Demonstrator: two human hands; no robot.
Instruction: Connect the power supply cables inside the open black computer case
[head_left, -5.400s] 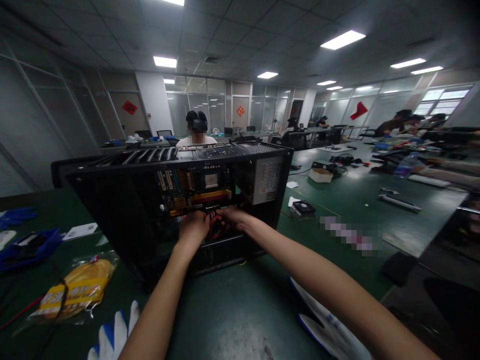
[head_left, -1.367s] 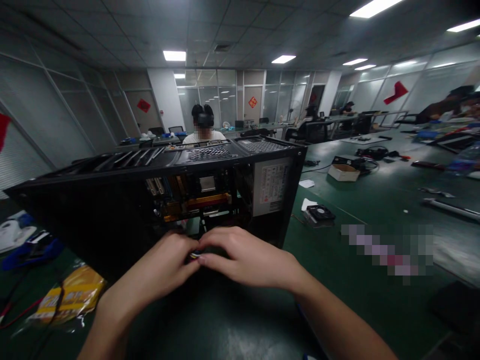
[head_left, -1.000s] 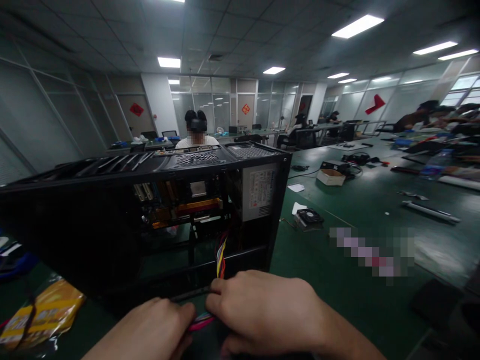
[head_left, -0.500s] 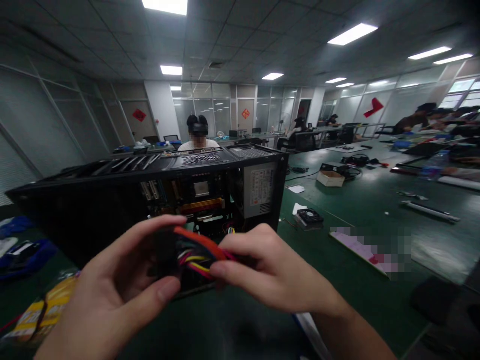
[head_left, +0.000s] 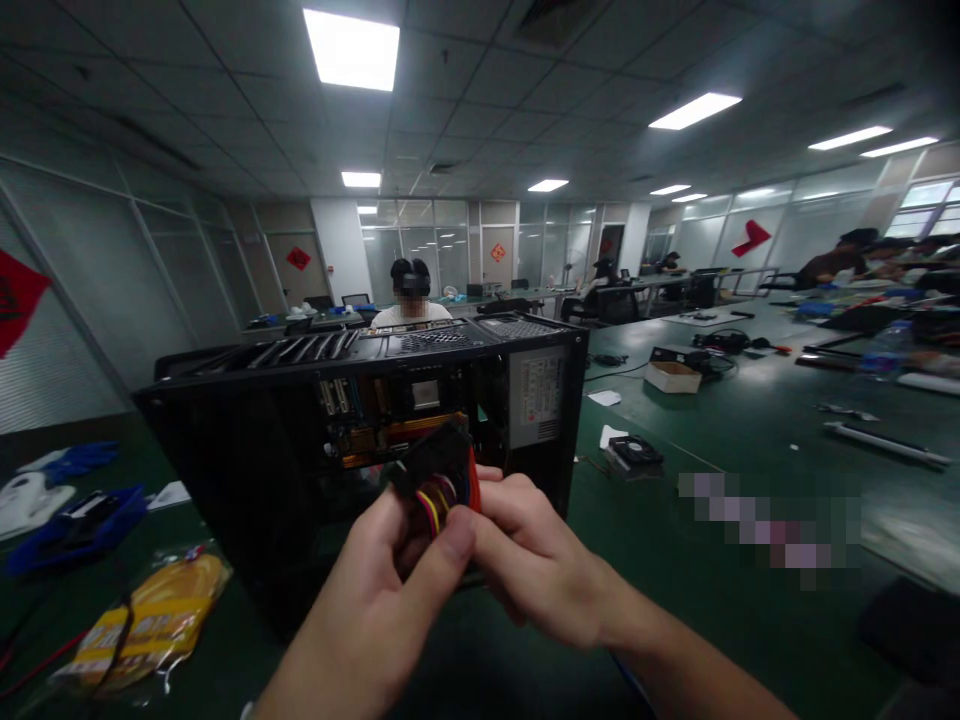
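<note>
As left grip (head_left: 382, 575) cups wires (head_left: 429, 510), right grip (head_left: 536, 555) curled against them

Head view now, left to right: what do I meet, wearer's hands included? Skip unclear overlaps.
Yellow packet → left hand → right hand → black fan → clear bottle.

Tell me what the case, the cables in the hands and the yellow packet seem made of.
Case: probably black-painted metal, satin; its top shows slats, mesh and a soft sheen.
Cables: likely plastic-coated wire, smooth; slim yellow and red strands bend together.
Packet: apparently clear, glossy plastic film, by its glints and crumpled edges; its contents' material stays unclear.
</note>
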